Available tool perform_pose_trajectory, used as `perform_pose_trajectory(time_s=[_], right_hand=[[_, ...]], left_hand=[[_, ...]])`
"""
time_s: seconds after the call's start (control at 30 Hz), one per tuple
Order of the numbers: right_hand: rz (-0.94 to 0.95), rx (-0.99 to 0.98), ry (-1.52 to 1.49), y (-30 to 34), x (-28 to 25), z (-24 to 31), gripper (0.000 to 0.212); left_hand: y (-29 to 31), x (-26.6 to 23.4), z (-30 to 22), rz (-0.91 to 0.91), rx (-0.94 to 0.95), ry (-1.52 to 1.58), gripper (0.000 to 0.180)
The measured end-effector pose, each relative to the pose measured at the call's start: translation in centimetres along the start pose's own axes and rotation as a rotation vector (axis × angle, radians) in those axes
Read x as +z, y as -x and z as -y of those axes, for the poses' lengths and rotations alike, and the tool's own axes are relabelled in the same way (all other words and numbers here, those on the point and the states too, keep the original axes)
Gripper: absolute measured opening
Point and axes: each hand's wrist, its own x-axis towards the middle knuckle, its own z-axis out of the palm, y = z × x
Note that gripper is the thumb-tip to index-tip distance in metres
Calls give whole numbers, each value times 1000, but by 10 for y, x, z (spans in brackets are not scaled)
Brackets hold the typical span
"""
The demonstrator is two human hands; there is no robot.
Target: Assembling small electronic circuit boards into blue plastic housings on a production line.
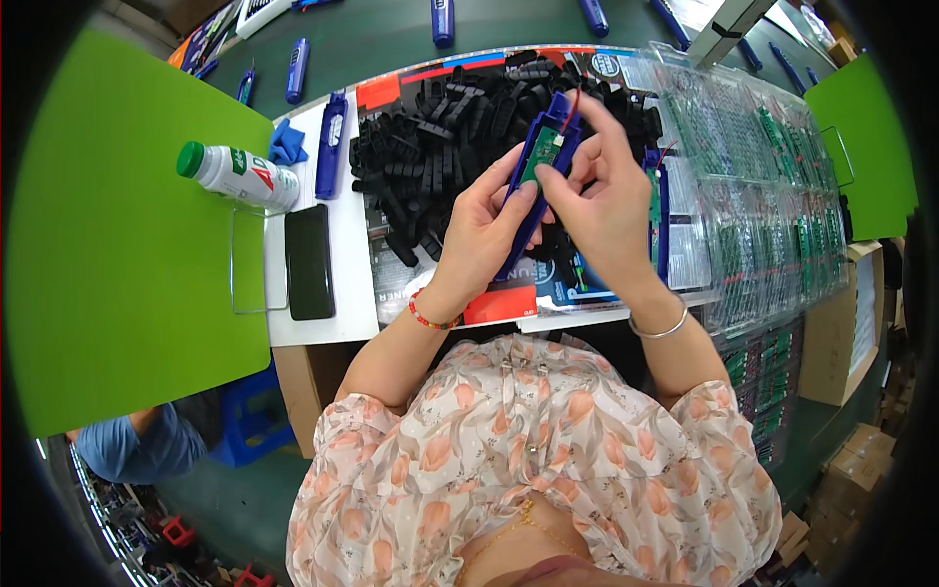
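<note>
Left hand fingers closed around blue casing, thumb on green circuit board seated in it; right hand fingers pinching casing's right side, thumb on board, index up by red wire. Casing held tilted above bench, over pile of black parts, clear trays of boards to the right.

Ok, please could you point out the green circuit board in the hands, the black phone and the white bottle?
Green circuit board (541, 151), head view: the visible middle of its face.
Black phone (309, 262), head view: the middle of its screen.
White bottle (242, 177), head view: the side of its body.
</note>
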Motion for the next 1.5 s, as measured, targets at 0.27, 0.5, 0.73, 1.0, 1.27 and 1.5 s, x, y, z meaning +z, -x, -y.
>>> perform_pose_trajectory(time_s=[0.27, 0.5, 0.73, 1.0, 1.27, 1.5], right_hand=[[88, 336, -338, -14, 3, 0, 29], [24, 352, -322, -28, 9, 3, 50], [50, 329, -242, 17, -32, -7, 41], [10, 382, -86, 52, -68, -22, 24], [43, 103, 226, 41, -84, -11, 20], [-77, -248, 764, -31, -100, -35, 10]], left_hand=[[-5, -2, -17, -1, 13, -53, 49], [-49, -27, -48, -83, 67, -200, 54], [-216, -219, -102, -780, 214, -724, 45], [-275, -286, -70, -949, -223, -1447, 42], [-217, -373, -80, -1341, -54, -1872, 39], [-215, -358, -92, -1082, -98, -1636, 52]])
